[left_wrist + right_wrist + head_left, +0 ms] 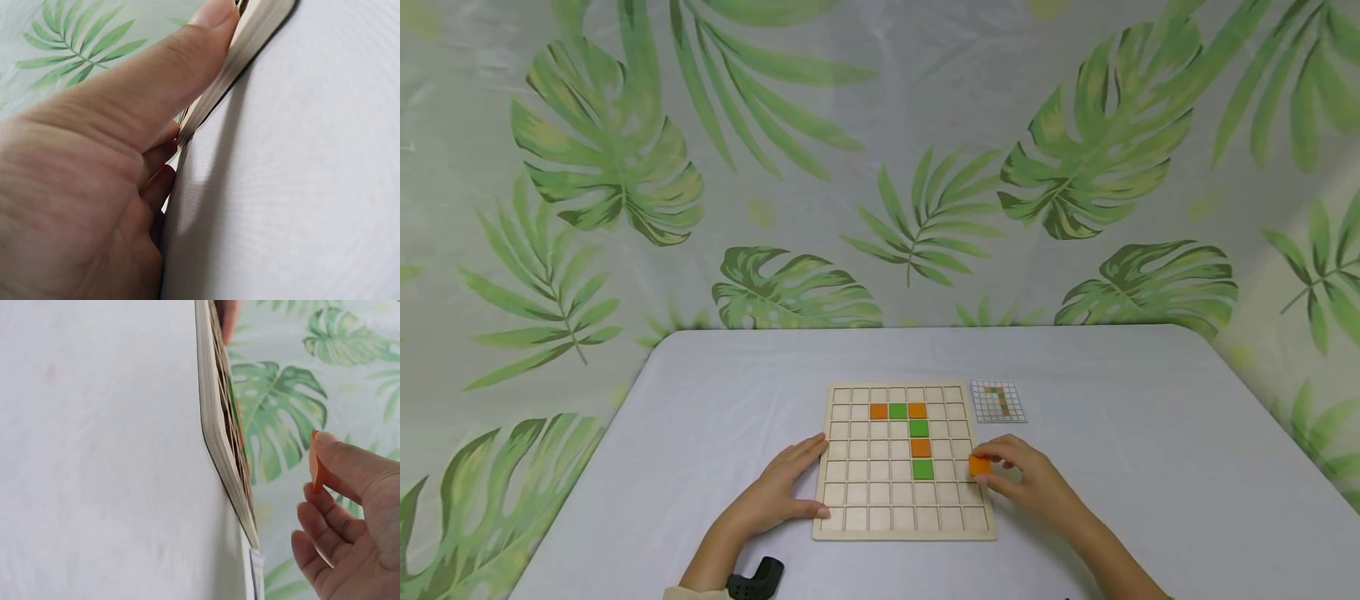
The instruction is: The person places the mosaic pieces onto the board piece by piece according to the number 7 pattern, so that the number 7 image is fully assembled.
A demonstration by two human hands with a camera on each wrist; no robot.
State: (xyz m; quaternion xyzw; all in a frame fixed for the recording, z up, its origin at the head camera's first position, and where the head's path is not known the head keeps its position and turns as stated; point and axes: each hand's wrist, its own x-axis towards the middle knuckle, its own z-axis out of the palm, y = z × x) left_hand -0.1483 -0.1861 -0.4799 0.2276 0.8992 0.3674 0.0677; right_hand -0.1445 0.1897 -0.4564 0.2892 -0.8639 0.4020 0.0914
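Observation:
A square wooden grid board [857, 471] lies on the white table. In its cells sit orange and green square tiles: a row of three near the top, including a green tile [898, 411], and a column running down from the row's right end to another green tile [922, 470]. My left hand [778, 487] rests against the board's left edge, thumb on the near corner area and fingers straight along the side. Over the right edge, my right hand [1030, 479] pinches an orange tile [316, 464] between thumb and fingertips, held above the board's surface in the right wrist view.
Beyond the board's upper right corner lies a small pattern card [998, 402] printed with a similar grid. A black wrist strap [758, 578] is on the left wrist. Behind the table [737, 375] hangs a leaf-patterned cloth [925, 167].

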